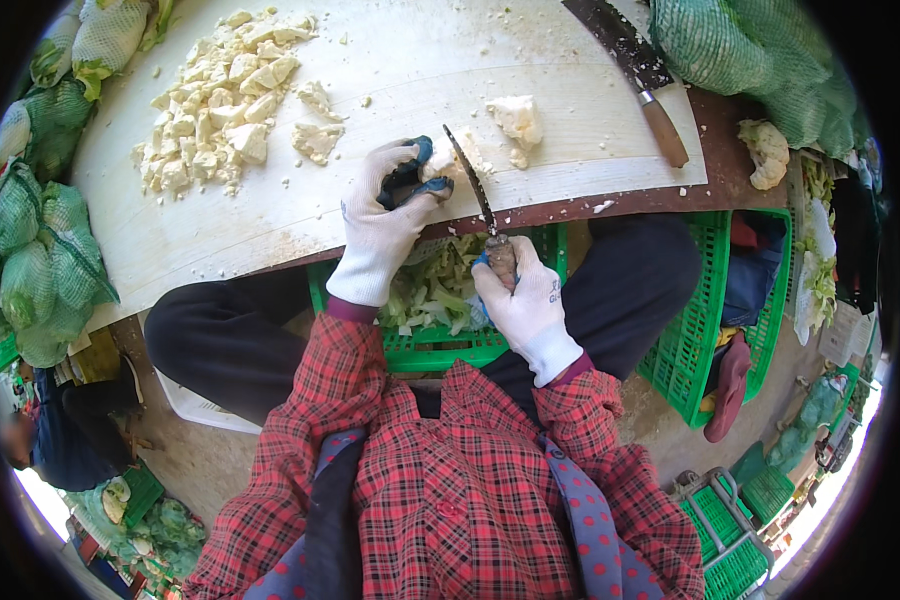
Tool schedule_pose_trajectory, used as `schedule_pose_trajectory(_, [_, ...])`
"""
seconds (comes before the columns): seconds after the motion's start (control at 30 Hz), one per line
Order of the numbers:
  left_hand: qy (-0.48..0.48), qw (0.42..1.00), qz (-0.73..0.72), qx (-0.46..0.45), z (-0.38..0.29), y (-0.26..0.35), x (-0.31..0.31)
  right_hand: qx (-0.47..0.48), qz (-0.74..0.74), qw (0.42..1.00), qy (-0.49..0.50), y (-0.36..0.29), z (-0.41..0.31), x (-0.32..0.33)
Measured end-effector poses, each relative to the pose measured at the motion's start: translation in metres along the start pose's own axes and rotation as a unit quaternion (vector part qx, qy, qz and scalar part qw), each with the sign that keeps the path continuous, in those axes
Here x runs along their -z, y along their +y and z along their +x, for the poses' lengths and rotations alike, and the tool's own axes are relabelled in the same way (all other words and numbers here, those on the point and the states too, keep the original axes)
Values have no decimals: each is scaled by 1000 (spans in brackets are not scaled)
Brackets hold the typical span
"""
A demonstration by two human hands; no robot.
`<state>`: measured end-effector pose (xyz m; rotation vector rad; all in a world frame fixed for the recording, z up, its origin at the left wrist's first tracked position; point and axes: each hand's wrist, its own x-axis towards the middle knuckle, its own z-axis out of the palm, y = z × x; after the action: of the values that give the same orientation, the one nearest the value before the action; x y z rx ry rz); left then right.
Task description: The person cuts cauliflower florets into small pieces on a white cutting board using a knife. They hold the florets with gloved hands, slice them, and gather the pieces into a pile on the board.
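Note:
My left hand [394,202], in a white knit glove with dark blue fingertips, grips a piece of cauliflower [444,157] at the table's front edge. In my right hand [521,300], gloved the same way, is the worn handle of a narrow knife [474,176]. Its dark blade points away from me and lies just right of that piece, partly over it; whether it touches cannot be told. Another cauliflower chunk [517,120] rests a little farther right. To the left spreads a heap of cut cauliflower pieces [225,105], with two loose bits [317,141] beside it.
A cleaver [634,64] with a wooden handle lies at the table's right. Green mesh sacks [750,60] flank both ends. Below the edge, between my knees, a green crate [420,352] holds leaf trimmings. Another green crate [682,322] holds cloth. A person [67,427] sits at far left.

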<state>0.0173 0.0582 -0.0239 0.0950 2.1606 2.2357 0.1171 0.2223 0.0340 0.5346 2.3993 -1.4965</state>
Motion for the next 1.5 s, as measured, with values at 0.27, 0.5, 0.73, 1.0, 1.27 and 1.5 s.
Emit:
schedule_pose_trajectory(0.27, [4, 999, 22, -40, 0, -7, 6, -14, 10, 1000, 1, 4, 1, -10])
schedule_pose_trajectory(0.5, [12, 999, -24, -35, -3, -8, 6, -41, -40, 998, -27, 1, 11, -11])
schedule_pose_trajectory(0.73, [16, 938, 336, -80, 6, 2, 31, -66, -23, 996, -47, 8, 19, -19])
schedule_pose_trajectory(1.0, [36, 982, 182, -28, -5, 27, 23, -30, -22, 999, -29, 10, 18, -10])
schedule_pose_trajectory(1.27, [32, 983, 174, -41, -7, 6, 32, -24, 3, 1000, -7, 3, 2, -13])
schedule_pose_trajectory(1.5, [43, 971, 227, 53, -20, 17, 40, -19, 25, 999, -18, -3, -3, -26])
